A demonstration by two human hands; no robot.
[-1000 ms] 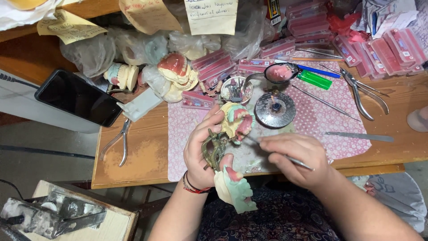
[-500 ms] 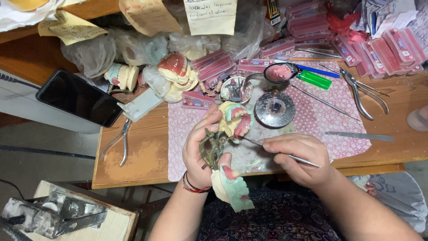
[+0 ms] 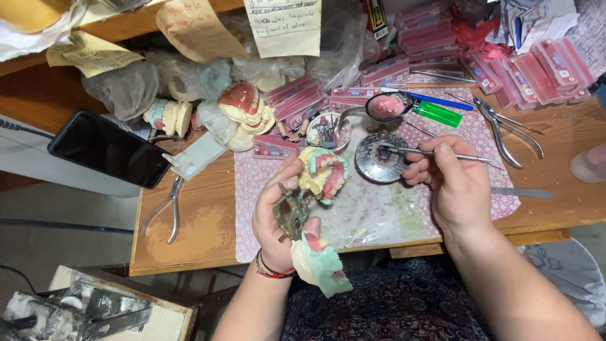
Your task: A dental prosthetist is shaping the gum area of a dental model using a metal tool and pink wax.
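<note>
Denture model [image 3: 323, 173] on its articulator is gripped by left hand [image 3: 278, 221]; right hand [image 3: 451, 180] pinches a metal tool [image 3: 435, 153]

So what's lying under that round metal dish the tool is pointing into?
The round metal dish sits on a pink patterned cloth spread over the wooden bench. The right hand holds a thin metal tool with its tip over it. What lies directly beneath the dish is hidden.

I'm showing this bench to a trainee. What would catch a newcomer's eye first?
The hinged metal frame carrying two pink-gummed denture casts, gripped in the left hand at centre. Beside it, the right hand holds a thin metal pick over a round metal dish. Behind, pink flat boxes pile up.
</note>
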